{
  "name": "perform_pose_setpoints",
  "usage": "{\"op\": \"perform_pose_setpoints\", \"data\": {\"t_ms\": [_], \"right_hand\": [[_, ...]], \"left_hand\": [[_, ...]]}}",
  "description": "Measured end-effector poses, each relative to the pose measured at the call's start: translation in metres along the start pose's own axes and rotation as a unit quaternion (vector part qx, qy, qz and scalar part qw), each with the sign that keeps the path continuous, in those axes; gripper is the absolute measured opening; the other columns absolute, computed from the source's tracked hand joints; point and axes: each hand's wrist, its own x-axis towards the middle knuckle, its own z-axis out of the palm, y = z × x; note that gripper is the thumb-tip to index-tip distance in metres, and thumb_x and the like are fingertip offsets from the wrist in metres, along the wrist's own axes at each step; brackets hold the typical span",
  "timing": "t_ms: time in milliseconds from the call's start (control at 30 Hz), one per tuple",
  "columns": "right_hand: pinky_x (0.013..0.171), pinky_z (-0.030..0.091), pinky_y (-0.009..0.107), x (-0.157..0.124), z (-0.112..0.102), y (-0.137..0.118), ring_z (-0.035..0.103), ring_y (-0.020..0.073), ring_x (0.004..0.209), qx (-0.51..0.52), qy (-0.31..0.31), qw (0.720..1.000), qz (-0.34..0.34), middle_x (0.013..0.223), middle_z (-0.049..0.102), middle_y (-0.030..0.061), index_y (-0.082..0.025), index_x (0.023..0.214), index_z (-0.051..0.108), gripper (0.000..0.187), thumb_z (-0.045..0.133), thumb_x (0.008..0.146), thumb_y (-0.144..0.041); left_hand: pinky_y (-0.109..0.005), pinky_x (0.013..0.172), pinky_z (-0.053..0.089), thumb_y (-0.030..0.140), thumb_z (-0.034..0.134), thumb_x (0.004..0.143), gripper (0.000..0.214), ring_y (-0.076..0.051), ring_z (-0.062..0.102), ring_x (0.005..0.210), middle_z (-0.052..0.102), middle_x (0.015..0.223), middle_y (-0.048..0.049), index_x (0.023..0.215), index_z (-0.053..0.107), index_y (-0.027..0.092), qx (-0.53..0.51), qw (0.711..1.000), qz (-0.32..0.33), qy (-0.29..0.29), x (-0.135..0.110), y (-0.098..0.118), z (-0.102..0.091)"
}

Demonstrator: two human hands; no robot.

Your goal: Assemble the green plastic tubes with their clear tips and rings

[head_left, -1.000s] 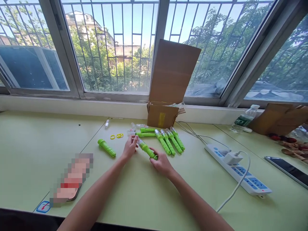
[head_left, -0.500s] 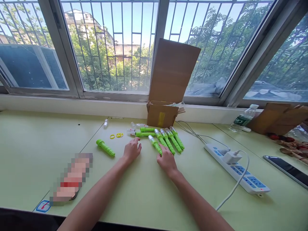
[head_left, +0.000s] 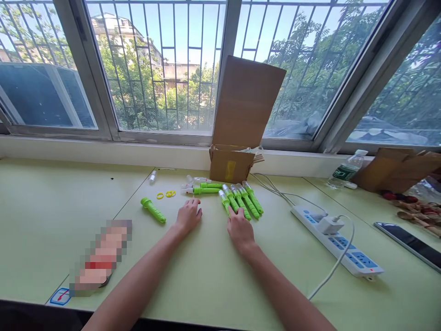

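Observation:
My right hand (head_left: 240, 230) has its fingers at the lower end of a green flashlight-shaped tube (head_left: 224, 199) with a clear tip. This tube lies leftmost in a slanted row with several similar capped tubes (head_left: 247, 201). My left hand (head_left: 189, 217) rests on the table with its fingers apart, holding nothing. Just beyond it lies a green tube (head_left: 208, 191) with its clear end to the left, and another green tube (head_left: 212, 185) behind that. To the left is a lone uncapped green tube (head_left: 153, 210). Yellow rings (head_left: 170, 194) and a small clear cap (head_left: 152, 176) lie farther back.
An open cardboard box (head_left: 229, 165) stands against the window ledge. On the right are a white power strip (head_left: 341, 243) with cables, a water bottle (head_left: 346, 170) and a phone (head_left: 409, 243). A blurred-out object (head_left: 103, 257) lies at the front left.
The leftmost capped tube has shifted right and away from me with my right hand, closer alongside the row. My left hand stays nearly in place.

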Motion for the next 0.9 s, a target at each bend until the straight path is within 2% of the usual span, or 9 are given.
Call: {"op": "perform_pose_setpoints", "data": {"t_ms": [100, 267, 400, 500, 633, 800, 900], "right_hand": [[0.061, 0.045, 0.028, -0.002, -0.001, -0.004, 0.063, 0.0180, 0.069, -0.024, -0.009, 1.000, -0.004, 0.107, 0.053, 0.0133, -0.023, 0.135, 0.043, 0.048, 0.039, 0.087, -0.017], [0.066, 0.048, 0.033, -0.005, -0.005, -0.011, 0.064, 0.0222, 0.074, -0.018, -0.038, 0.999, -0.018, 0.117, 0.050, 0.0214, -0.013, 0.141, 0.034, 0.056, 0.038, 0.085, -0.022], [0.067, 0.048, 0.033, -0.004, -0.003, -0.009, 0.065, 0.0226, 0.076, -0.010, -0.058, 0.998, -0.028, 0.124, 0.045, 0.0243, -0.010, 0.143, 0.028, 0.062, 0.037, 0.083, -0.015], [0.071, 0.048, 0.031, 0.000, 0.001, -0.003, 0.064, 0.0210, 0.078, 0.014, -0.050, 0.998, -0.033, 0.121, 0.046, 0.0220, -0.010, 0.144, 0.026, 0.064, 0.038, 0.081, -0.008], [0.071, 0.047, 0.028, 0.003, 0.004, 0.001, 0.063, 0.0190, 0.079, 0.039, -0.018, 0.999, -0.030, 0.114, 0.049, 0.0171, -0.016, 0.142, 0.029, 0.058, 0.035, 0.085, -0.008], [0.060, 0.045, 0.027, -0.001, -0.004, -0.006, 0.062, 0.0172, 0.072, 0.010, 0.007, 1.000, -0.014, 0.115, 0.048, 0.0156, -0.020, 0.139, 0.033, 0.052, 0.038, 0.088, -0.016], [0.058, 0.043, 0.027, -0.004, -0.012, -0.009, 0.062, 0.0186, 0.075, -0.004, 0.026, 1.000, -0.008, 0.115, 0.048, 0.0152, -0.019, 0.128, 0.045, 0.040, 0.040, 0.089, -0.023]], "left_hand": [[-0.030, 0.077, 0.043, 0.027, 0.041, 0.088, 0.025, -0.020, 0.051, 0.106, 0.057, 0.113, -0.0078, 0.110, 0.050, 0.021, 0.005, 1.000, 0.007, 0.001, 0.000, 0.000, 0.000], [-0.032, 0.079, 0.043, 0.026, 0.043, 0.087, 0.026, -0.022, 0.050, 0.108, 0.056, 0.112, -0.0086, 0.112, 0.050, 0.020, 0.006, 1.000, 0.010, -0.008, -0.001, 0.003, -0.002], [-0.032, 0.081, 0.043, 0.025, 0.044, 0.087, 0.026, -0.022, 0.049, 0.108, 0.056, 0.112, -0.0090, 0.112, 0.050, 0.021, 0.004, 1.000, 0.006, -0.014, -0.001, 0.005, -0.004], [-0.032, 0.081, 0.043, 0.024, 0.044, 0.086, 0.027, -0.022, 0.049, 0.107, 0.056, 0.112, -0.0091, 0.112, 0.050, 0.020, 0.003, 1.000, 0.012, -0.014, -0.002, 0.004, -0.004], [-0.032, 0.082, 0.043, 0.025, 0.044, 0.086, 0.027, -0.022, 0.049, 0.107, 0.056, 0.112, -0.0095, 0.112, 0.050, 0.020, 0.005, 1.000, 0.019, -0.013, -0.002, 0.003, -0.002], [-0.033, 0.083, 0.042, 0.025, 0.044, 0.086, 0.028, -0.022, 0.049, 0.107, 0.056, 0.113, -0.0098, 0.112, 0.050, 0.019, 0.006, 1.000, 0.018, -0.015, -0.002, 0.004, -0.001], [-0.032, 0.083, 0.042, 0.025, 0.045, 0.086, 0.027, -0.022, 0.049, 0.109, 0.057, 0.113, -0.0093, 0.112, 0.051, 0.020, -0.007, 1.000, 0.011, -0.013, -0.002, 0.004, -0.002]]}}
